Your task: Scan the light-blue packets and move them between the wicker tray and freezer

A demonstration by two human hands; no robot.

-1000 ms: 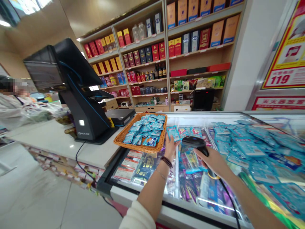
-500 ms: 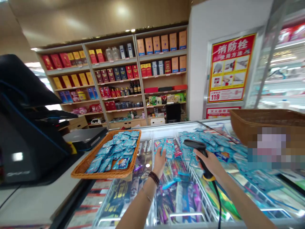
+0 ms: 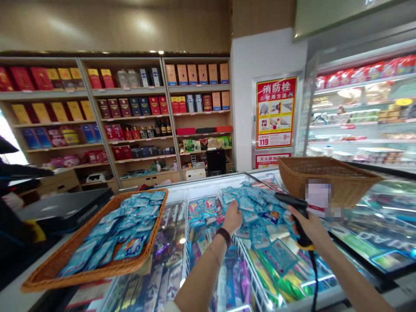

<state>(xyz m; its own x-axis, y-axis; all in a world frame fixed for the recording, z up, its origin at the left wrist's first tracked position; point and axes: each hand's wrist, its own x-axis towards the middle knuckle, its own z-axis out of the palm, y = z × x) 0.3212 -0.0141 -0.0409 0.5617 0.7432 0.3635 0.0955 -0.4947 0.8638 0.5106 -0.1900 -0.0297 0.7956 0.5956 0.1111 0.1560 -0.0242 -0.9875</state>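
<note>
Grips a black handheld scanner (image 3: 290,200) in the right hand (image 3: 311,227), with fingers closed around the handle and the scanning head directed leftward. Trails a black cable (image 3: 314,277) downward. Extends the left hand (image 3: 233,220), with a dark beaded bracelet (image 3: 224,237) at the wrist, to the left part of a heap of blue packets (image 3: 256,201) in the display case (image 3: 201,184). Shows bent fingers with hidden tips; cannot tell whether holding a packet or merely touching the heap. Includes more blue packets (image 3: 130,229) in a wicker tray (image 3: 42,277) at left, overlapping both the bench (image 3: 13,299) and the case. Includes a flat dark device (image 3: 66,210) beyond the tray and a brown basket (image 3: 292,180) at right, with a partly blurred label. Contains, farther back, shelving (image 3: 130,90) stocked with boxes (image 3: 118,108), a red-and-yellow poster (image 3: 276,112) and lit shelves (image 3: 364,134).
</note>
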